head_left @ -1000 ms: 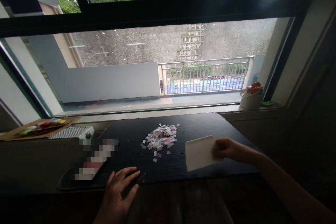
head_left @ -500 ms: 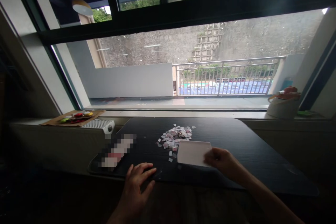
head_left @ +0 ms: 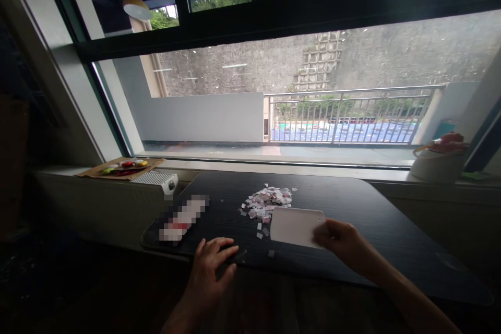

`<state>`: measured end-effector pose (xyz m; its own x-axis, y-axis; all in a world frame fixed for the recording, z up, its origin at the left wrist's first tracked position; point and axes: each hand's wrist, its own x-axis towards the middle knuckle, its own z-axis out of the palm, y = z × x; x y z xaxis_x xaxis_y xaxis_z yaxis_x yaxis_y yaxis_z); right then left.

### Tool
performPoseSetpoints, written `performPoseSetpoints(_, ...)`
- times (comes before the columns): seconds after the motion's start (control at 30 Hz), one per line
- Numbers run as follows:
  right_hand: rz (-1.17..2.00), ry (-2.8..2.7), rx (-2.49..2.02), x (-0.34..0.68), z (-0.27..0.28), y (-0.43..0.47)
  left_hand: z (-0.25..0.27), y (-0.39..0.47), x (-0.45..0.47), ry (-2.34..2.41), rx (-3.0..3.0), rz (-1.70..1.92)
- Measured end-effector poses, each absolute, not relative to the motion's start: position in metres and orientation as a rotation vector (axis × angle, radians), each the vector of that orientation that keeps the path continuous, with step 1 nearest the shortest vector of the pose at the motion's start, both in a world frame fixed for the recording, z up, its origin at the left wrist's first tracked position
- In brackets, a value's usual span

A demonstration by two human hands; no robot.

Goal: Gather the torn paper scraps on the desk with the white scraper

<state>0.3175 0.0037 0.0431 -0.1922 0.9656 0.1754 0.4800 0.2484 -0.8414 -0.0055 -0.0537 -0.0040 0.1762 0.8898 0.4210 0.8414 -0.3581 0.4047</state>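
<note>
My right hand [head_left: 337, 235] pinches the right edge of a flat, pale pinkish-white rectangular board [head_left: 295, 227] with rounded corners. The board is held over the dark table, and its upper left part covers some of a heap of small paper pieces [head_left: 270, 201]. A few loose scraps [head_left: 260, 231] lie left of the board, and one pale scrap [head_left: 271, 253] sits below it. Fingers apart, my left hand [head_left: 215, 263] rests at the near edge of the table [head_left: 336, 193] and holds nothing.
Left on the table lies a pixelated, blurred-out item [head_left: 183, 219]. Behind it are a white heater-like box [head_left: 166, 182] and a cardboard sheet [head_left: 92, 169] with colourful items on the sill. A white bucket [head_left: 438, 163] stands at the right end of the sill, before the window.
The whole view has shifted, so everything appears slightly further right. A pale scrap now shows on the table below the board. Both hands keep nearly the same pose.
</note>
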Motion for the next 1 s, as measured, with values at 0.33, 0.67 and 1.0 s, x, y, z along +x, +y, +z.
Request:
performPoseSetpoints(0.33, 0.820, -1.865, -1.361, 0.315, 0.041, 0.006, -0.009, -0.054, -0.007, 1.719, 2.353, 0.946)
performPoseSetpoints(0.67, 0.829, -1.814, -1.351, 0.307, 0.043, 0.017, -0.016, -0.052, -0.008, 1.737, 2.365, 0.989)
performPoseSetpoints(1.0, 0.888, -1.786, -1.343, 0.312, 0.046, 0.016, -0.015, -0.053, -0.007, 1.721, 2.358, 0.979)
